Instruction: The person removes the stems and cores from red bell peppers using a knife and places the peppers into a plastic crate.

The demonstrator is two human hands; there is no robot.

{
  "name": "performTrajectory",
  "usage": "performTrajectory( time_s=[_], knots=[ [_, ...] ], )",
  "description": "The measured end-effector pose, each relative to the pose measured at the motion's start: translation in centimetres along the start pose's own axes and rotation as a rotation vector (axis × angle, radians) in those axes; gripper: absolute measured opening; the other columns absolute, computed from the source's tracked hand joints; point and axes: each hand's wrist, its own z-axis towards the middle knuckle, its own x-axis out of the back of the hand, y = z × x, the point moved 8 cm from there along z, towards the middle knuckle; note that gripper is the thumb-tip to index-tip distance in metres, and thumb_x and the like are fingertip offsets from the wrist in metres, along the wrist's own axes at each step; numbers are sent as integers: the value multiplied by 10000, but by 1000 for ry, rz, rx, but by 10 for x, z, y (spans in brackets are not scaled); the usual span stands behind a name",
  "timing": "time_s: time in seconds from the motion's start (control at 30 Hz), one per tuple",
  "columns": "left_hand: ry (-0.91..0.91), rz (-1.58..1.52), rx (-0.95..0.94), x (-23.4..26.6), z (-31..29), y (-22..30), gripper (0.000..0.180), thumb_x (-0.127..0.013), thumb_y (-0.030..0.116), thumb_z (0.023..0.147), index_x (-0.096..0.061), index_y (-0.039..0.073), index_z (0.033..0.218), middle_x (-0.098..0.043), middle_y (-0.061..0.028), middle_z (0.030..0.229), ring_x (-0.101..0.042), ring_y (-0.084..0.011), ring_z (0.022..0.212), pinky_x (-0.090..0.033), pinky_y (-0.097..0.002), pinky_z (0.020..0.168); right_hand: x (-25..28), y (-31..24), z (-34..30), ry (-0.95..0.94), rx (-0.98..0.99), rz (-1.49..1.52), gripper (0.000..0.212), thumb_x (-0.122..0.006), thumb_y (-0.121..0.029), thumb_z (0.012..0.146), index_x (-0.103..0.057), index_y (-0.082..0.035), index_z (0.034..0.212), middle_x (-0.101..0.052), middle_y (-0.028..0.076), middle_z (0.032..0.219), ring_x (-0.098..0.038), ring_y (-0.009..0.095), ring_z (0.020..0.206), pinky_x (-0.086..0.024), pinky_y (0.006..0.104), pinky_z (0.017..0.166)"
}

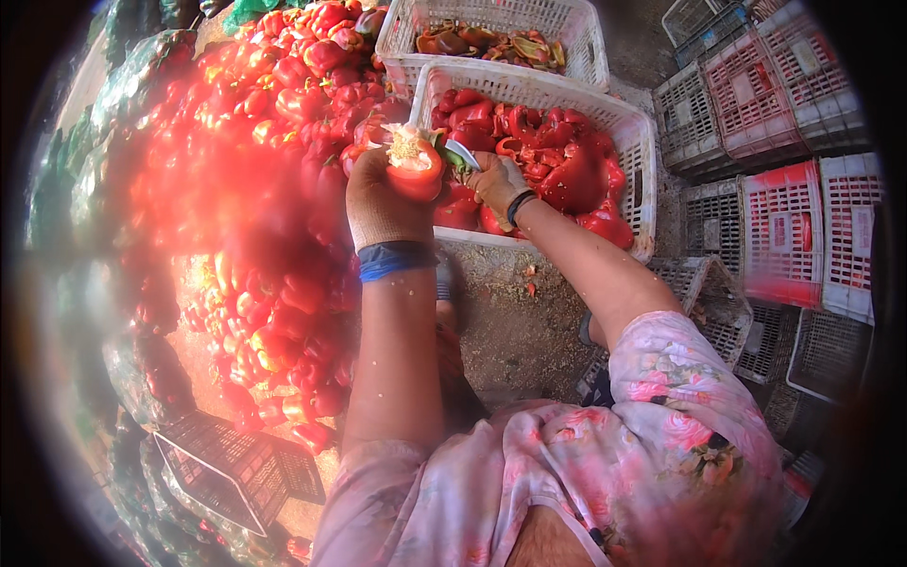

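Observation:
My left hand point(385, 206), in a tan work glove with a blue band at the wrist, is closed around a red bell pepper point(416, 178). The pepper is cut open, and its pale seed core shows on top. My right hand point(498, 184), gloved too, grips a small knife point(461, 154) whose blade points toward the pepper. Beside the blade is a green piece, perhaps the stem; whether the right fingers also hold it I cannot tell. Both hands are over the near left edge of a white crate point(644, 180) of cut red peppers point(567, 175).
A large heap of whole red peppers point(283, 312) spreads on the left. Beyond the near crate, another white crate point(586, 42) holds pepper scraps point(491, 47). Stacked crates point(779, 227) line the right. An overturned crate point(222, 463) sits lower left, near green net sacks point(142, 85).

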Motion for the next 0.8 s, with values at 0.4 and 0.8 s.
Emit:
performTrajectory(
  time_s=[0.4, 0.8],
  knots=[
    [-420, 252, 68, -67, -45, -73, 205, -630, 158, 842, -687, 25, 987, -697, -149, 923, -676, -252, 837, -532, -368, 742, 62, -161, -186, 153, 895, -593, 811, -833, -385, 726, -492, -56, 1384, -596, 118, 1253, -634, 254, 1020, -498, 342, 935],
    [15, 534, 37, -91, -52, -86, 247, -568, 29, 743, -662, -39, 962, -667, -66, 774, -602, -137, 688, -499, -310, 635, 128, -94, -148, 312, 48, 405, 425, -488, -464, 991, -641, -86, 1113, -618, 6, 764, -583, 115, 615, -484, 270, 576]
  ],
)
